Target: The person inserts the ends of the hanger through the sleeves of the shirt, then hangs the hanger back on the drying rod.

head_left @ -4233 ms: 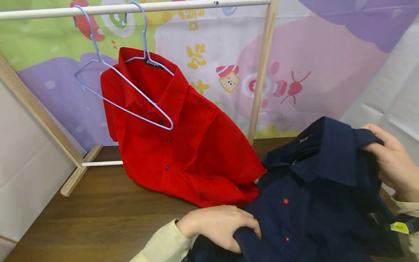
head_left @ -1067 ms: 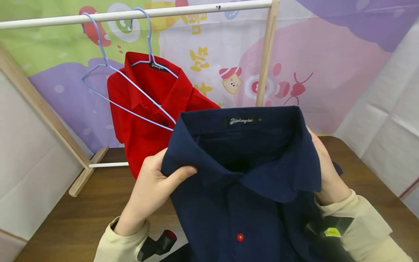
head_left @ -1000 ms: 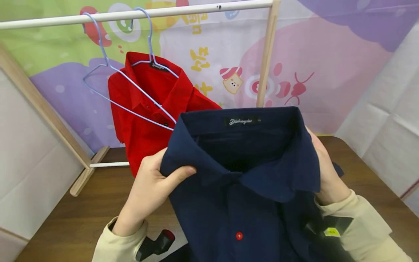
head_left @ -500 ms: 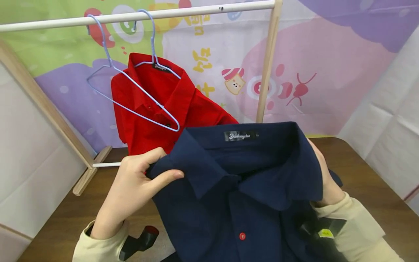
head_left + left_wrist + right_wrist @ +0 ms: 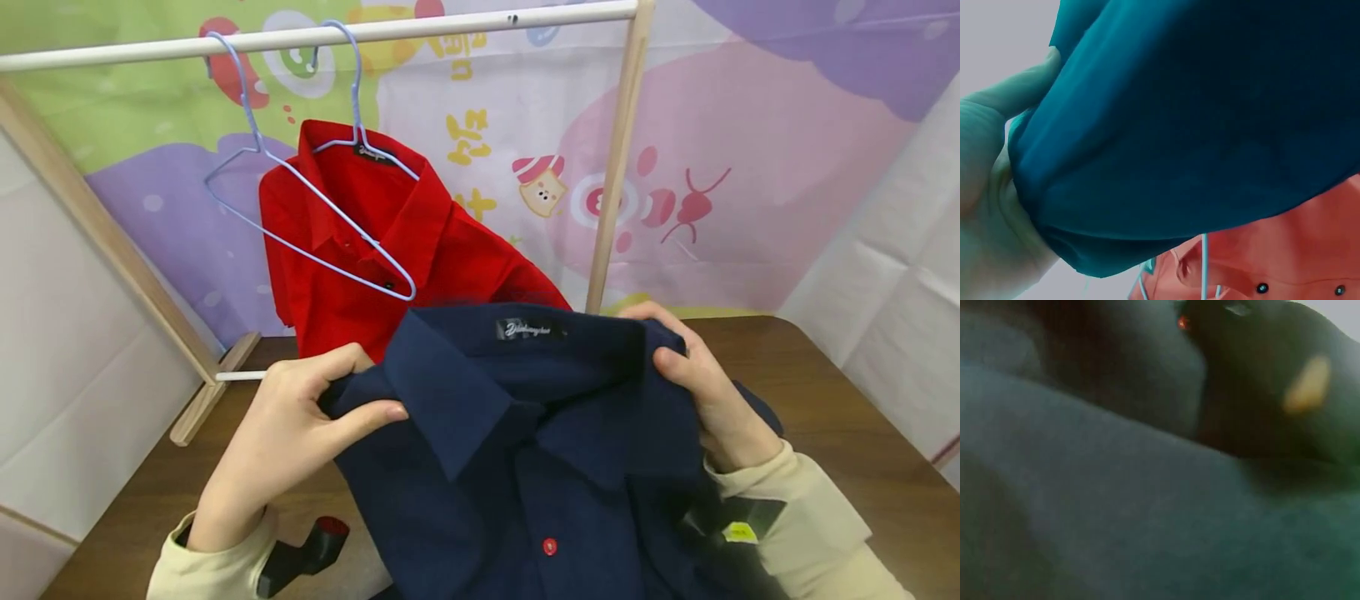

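Note:
A navy shirt (image 5: 480,500) with red buttons hangs between both hands in the head view, its collar and black label turned up toward the camera. My left hand (image 5: 292,425) grips its left shoulder, thumb on the front and fingers behind the cloth. In the left wrist view the same hand (image 5: 997,144) holds the fabric, its thumb lying along the edge. My right hand (image 5: 708,387) pinches the other shoulder beside the collar, thumb in front. Blurred dark cloth (image 5: 1116,506) fills most of the right wrist view, so the hand is hidden there.
A white rail (image 5: 480,23) on a wooden frame (image 5: 618,158) spans the back. From it hang a bare light-blue hanger (image 5: 322,196) and, behind that, a red shirt (image 5: 465,250) on a similar hanger. Below lies a brown wooden table (image 5: 810,383).
Earlier, the left hand was low on the navy shirt; then both hands raised its collar. Since then the left hand has shifted outward to the shoulder, and the right thumb has come over the front.

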Available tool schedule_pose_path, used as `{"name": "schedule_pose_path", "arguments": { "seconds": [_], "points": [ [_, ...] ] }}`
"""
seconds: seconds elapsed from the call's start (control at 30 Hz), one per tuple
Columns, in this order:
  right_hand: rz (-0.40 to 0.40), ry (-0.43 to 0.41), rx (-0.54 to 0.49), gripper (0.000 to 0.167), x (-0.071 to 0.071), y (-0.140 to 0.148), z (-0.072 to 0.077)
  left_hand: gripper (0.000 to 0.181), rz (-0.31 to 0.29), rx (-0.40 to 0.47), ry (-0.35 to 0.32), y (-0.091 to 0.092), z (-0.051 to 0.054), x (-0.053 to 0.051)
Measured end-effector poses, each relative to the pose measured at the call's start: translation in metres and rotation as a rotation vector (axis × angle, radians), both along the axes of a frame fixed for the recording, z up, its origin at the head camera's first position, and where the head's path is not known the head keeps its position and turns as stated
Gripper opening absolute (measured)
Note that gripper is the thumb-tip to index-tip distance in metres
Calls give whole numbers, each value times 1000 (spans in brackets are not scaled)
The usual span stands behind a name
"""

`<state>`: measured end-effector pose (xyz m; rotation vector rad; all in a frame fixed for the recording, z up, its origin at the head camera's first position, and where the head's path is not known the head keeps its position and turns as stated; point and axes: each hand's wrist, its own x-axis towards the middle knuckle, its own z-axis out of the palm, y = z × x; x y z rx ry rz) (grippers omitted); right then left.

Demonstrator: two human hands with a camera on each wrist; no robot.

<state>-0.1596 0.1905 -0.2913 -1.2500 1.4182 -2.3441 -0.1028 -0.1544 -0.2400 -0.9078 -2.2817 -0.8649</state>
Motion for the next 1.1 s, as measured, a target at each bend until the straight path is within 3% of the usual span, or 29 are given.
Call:
{"name": "schedule_pose_path", "arguments": {
  "seconds": [0.07, 0.2, 0.5, 0.7, 0.9, 1.03, 1.1],
  "points": [
    [-135, -9, 74, 23, -1, 0, 1, 30, -3, -5, -4, -2, -1, -1],
    [-288, -48, 76, 24, 0, -1, 0, 30, -10, -22, -21, -8, -4, -3],
    [-507, 91, 22, 21, -2, -1, 6, 25, 19, -104, -80, -11, -13, -7],
    [-683, 171, -41, 19, 5, -5, 13, 23, -24, -113, -144, -10, -24, -10],
    [-770, 230, -139, 15, 6, -7, 15, 27, 1, -203, -220, -16, -35, -19],
    [-817, 248, -130, 13, 3, -7, 10, 28, 76, -225, -211, -24, -43, -23],
    [-846, 253, -110, 14, 1, -6, 7, 29, 74, -188, -203, -28, -45, -24]
  ]
}}
